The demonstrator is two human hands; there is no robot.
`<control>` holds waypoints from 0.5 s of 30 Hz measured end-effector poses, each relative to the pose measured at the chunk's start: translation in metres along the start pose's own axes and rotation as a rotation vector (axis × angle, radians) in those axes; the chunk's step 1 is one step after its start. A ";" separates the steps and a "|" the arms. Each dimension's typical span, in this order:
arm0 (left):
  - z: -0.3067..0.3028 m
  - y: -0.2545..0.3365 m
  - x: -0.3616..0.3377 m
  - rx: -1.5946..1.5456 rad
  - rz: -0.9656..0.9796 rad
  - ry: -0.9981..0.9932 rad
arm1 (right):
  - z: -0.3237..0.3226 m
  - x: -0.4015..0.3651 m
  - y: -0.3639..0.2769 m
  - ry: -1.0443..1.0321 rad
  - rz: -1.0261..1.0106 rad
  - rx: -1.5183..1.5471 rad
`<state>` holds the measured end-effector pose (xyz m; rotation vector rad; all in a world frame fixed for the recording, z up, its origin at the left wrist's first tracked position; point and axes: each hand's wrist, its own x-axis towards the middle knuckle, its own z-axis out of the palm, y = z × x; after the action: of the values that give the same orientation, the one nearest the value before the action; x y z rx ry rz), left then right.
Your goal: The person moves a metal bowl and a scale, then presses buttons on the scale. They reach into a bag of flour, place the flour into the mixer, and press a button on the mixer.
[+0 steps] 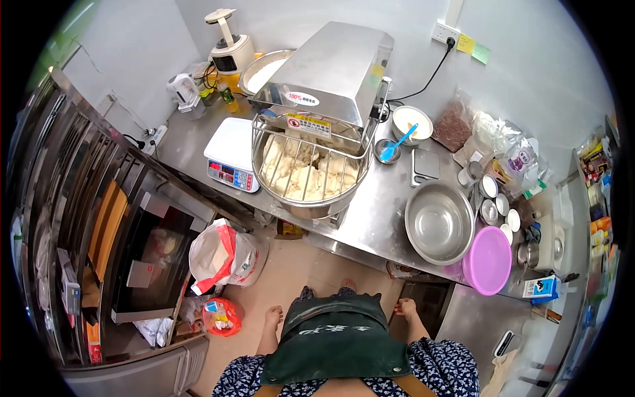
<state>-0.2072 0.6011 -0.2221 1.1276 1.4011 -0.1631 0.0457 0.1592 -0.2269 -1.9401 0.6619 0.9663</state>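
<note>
My left hand hangs beside the dark green apron, fingers loosely bent, nothing visible in it. On the apron's other side, my right hand hangs low in front of the counter, also holding nothing I can see. Ahead of me stands a steel dough mixer on the counter. Pale, lumpy dough fills its bowl beneath a closed wire guard. Neither hand touches the mixer or the counter.
Left of the mixer sits a white scale. A steel bowl, a pink basin and a small scale are to its right. A blue spatula rests across a small bowl. A large open sack stands on the floor.
</note>
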 end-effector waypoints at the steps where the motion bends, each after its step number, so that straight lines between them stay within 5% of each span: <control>1: -0.002 0.000 -0.001 -0.002 -0.005 0.017 | 0.001 0.002 0.004 0.005 0.009 -0.016; 15: -0.003 -0.032 -0.025 -0.013 -0.140 0.051 | 0.013 0.008 0.015 -0.121 0.049 -0.043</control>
<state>-0.2370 0.5743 -0.2176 1.0296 1.5250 -0.2267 0.0345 0.1625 -0.2445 -1.8937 0.6260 1.1268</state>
